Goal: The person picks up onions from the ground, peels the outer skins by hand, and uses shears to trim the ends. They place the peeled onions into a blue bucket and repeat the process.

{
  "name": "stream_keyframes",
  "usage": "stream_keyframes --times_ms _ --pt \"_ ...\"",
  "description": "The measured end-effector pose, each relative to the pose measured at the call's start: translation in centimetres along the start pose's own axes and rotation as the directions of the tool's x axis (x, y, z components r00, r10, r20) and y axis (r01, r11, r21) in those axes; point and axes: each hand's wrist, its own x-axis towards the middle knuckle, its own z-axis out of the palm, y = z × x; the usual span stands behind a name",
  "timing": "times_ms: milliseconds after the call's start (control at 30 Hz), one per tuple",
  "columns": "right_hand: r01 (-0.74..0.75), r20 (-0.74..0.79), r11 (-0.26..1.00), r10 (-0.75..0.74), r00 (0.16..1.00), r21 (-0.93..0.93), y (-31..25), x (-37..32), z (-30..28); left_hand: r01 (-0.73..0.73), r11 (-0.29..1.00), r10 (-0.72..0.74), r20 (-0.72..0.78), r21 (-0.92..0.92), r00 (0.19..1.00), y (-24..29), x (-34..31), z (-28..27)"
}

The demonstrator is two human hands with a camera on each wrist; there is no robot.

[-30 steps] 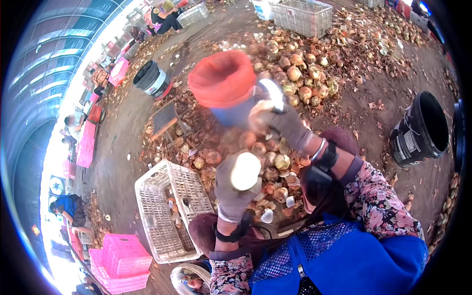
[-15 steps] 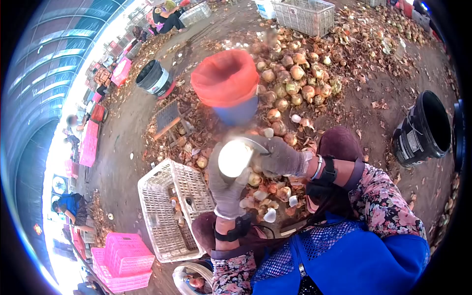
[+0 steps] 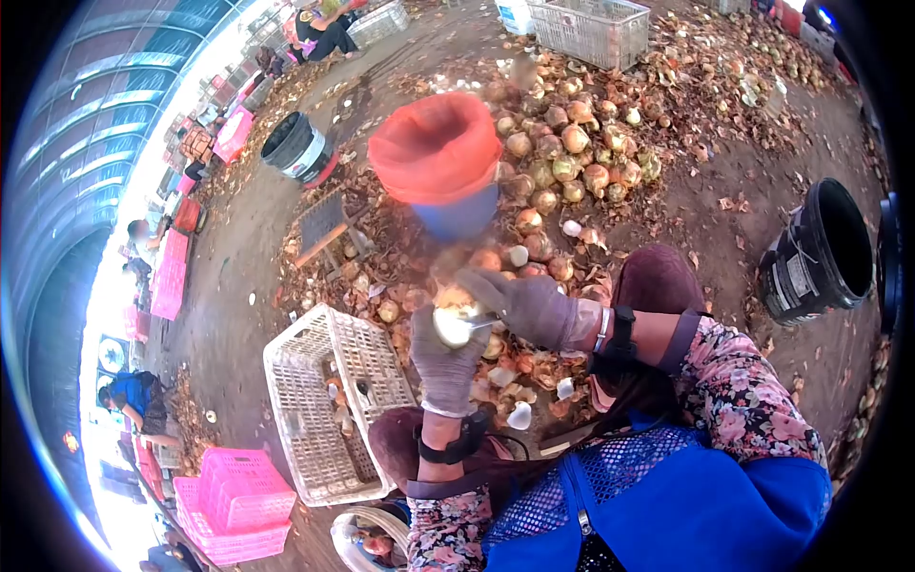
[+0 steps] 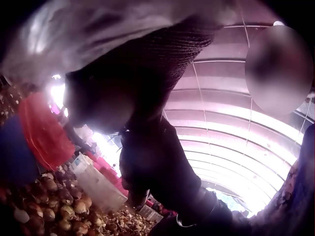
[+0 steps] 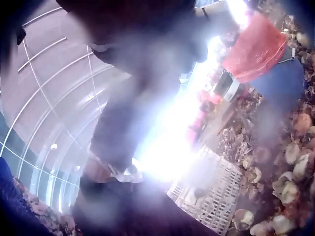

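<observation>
Gripping a pale, round onion [image 3: 454, 322] from below, the person's gloved left hand [image 3: 446, 367] has its fingers curled up round the bulb, which sits in front of the chest, above the littered ground and just right of a white crate [image 3: 324, 405]. The gloved right hand [image 3: 522, 305] reaches in from the right and meets the onion's top. Its fingers are bent and pressed together round a knife [image 3: 479, 322], whose thin grey blade lies against the bulb, though blur hides the exact grip. Beyond the hands stands a blue bucket lined with red mesh [image 3: 437, 153], with a heap of unpeeled onions [image 3: 572, 157] beside it. Brown skins [image 3: 381, 276] cover the dirt. A black bucket [image 3: 822, 250] lies tipped, well apart, at the right. Both wrist views are too blurred to show the fingers.
</observation>
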Motion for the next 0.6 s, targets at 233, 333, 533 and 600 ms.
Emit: stream_keyframes --times_ms 233,333,533,600 --pt "-0.191 0.166 0.976 0.171 0.971 0.109 -0.3 1.3 -0.8 -0.146 0.959 0.16 -0.039 0.243 0.986 1.5 0.3 0.6" --pt "-0.32 0.285 0.934 0.268 0.92 0.155 1.1 2.1 0.0 -0.207 0.934 0.226 -0.035 0.29 0.973 1.4 0.3 0.5" --pt "-0.16 0.032 0.868 0.165 0.986 0.47 3.9 2.1 -0.8 -0.272 0.945 0.281 -0.026 0.18 0.959 0.8 0.2 -0.1" --pt "0.006 -0.139 0.833 0.085 0.987 0.553 3.9 2.1 -1.6 -0.191 0.978 0.188 -0.041 -0.086 0.981 1.3 0.3 -0.7"
